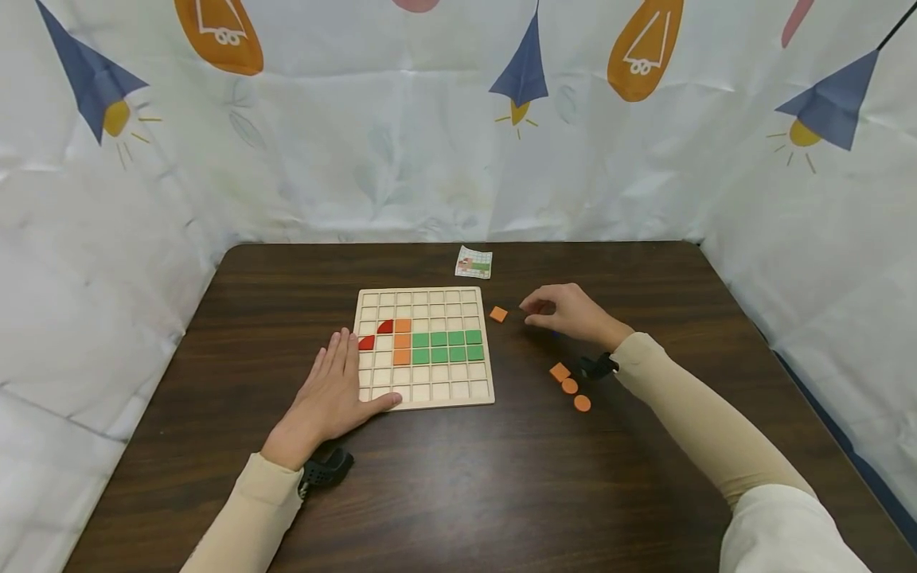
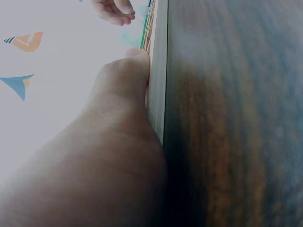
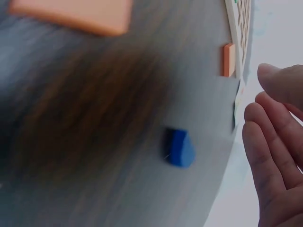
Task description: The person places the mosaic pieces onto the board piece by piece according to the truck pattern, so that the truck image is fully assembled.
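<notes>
My left hand [image 1: 325, 398] lies on the left edge of a pale wooden grid board [image 1: 437, 392], fingers straight and thumb stretched along the near edge. Red quarter-round tiles [image 1: 385, 327], a column of orange squares [image 1: 403, 341] and two rows of green squares [image 1: 456, 352] fill some cells. Right of the board, my right hand [image 1: 566, 309] hovers above the table, fingers loosely bent, with nothing visible between thumb and fingertips. Below it on the table is a small blue piece [image 3: 182, 150] with a rounded side. An orange square tile [image 1: 498, 314] lies between board and right hand.
A small printed card [image 1: 474, 263] with a coloured grid pattern lies behind the board. Nearer, below the right wrist, are another orange square [image 1: 560, 372] and two orange discs [image 1: 583, 403]. A patterned white curtain [image 1: 430, 159] surrounds the dark wooden table [image 1: 458, 485].
</notes>
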`<action>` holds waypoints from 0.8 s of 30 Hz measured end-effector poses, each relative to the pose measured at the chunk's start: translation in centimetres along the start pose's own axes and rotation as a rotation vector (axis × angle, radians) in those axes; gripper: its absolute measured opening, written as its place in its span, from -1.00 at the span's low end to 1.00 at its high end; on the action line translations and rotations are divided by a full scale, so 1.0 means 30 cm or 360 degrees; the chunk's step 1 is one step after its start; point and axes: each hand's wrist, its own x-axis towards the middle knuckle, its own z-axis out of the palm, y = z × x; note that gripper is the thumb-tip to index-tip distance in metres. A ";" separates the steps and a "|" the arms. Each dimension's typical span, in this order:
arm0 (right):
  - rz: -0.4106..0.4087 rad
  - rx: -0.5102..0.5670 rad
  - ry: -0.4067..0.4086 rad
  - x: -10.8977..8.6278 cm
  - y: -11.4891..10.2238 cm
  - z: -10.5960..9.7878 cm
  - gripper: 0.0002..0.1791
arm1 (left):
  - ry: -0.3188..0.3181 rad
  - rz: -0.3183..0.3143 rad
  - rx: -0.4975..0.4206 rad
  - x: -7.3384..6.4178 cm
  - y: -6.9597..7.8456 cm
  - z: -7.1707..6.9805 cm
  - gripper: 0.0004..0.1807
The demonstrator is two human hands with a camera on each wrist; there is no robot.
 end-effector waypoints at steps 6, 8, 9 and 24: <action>0.0064 -0.0003 0.0032 -0.041 0.031 -0.005 -0.65 | 0.0008 0.0002 0.0006 0.002 0.001 0.003 0.48; 0.0073 -0.0008 0.0036 -0.051 0.039 -0.004 -0.65 | 0.0007 0.0001 0.0007 0.003 0.000 0.005 0.48; 0.0071 -0.0013 0.0037 -0.055 0.043 -0.003 -0.65 | 0.0007 0.0000 0.0008 0.004 0.000 0.006 0.48; 0.0084 -0.0057 0.0030 -0.093 0.085 0.011 -0.65 | -0.0003 -0.0007 0.0007 0.002 0.005 0.002 0.47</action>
